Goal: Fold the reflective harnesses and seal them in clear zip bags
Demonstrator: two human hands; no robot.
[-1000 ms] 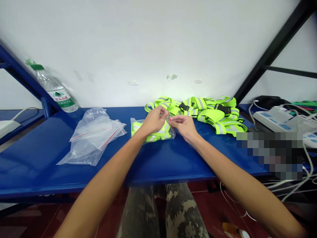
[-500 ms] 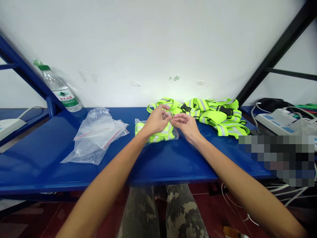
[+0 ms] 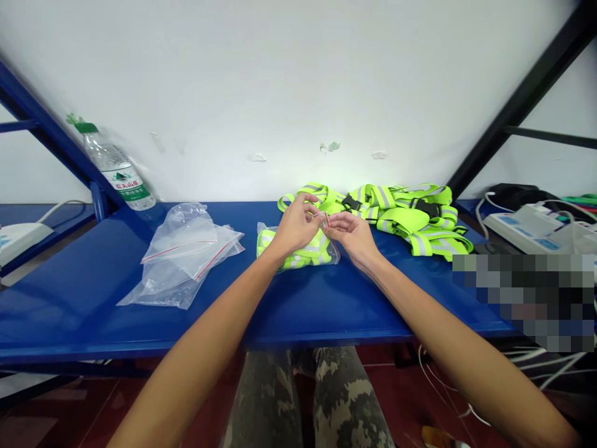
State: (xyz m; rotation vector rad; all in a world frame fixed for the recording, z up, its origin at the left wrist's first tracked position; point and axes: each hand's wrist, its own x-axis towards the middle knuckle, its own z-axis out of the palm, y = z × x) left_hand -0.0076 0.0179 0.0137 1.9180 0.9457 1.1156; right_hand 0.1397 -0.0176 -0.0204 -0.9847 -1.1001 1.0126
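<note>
A clear plastic bag (image 3: pixel 305 254) with a folded yellow-green reflective strap inside lies at the middle of the blue table (image 3: pixel 321 311). My left hand (image 3: pixel 298 225) pinches the bag's red-lined edge from the left, its wrist above the bag. From the right, my right hand (image 3: pixel 352 235) grips the same edge with thumb and fingers, close beside the left fingertips. Behind and to the right lies a loose heap of yellow-green straps (image 3: pixel 410 214) with grey stripes and black buckles. Flat transparent bags (image 3: pixel 180 261) with red lines overlap on the left.
A water bottle (image 3: pixel 119 171) leans at the back left, by the blue frame. White power strips (image 3: pixel 527 230) with cables and a dark item are at the right. A wall stands behind the table.
The whole view has shifted very slightly. Both hands stay at the bag's edge, with only a small change in the fingers.
</note>
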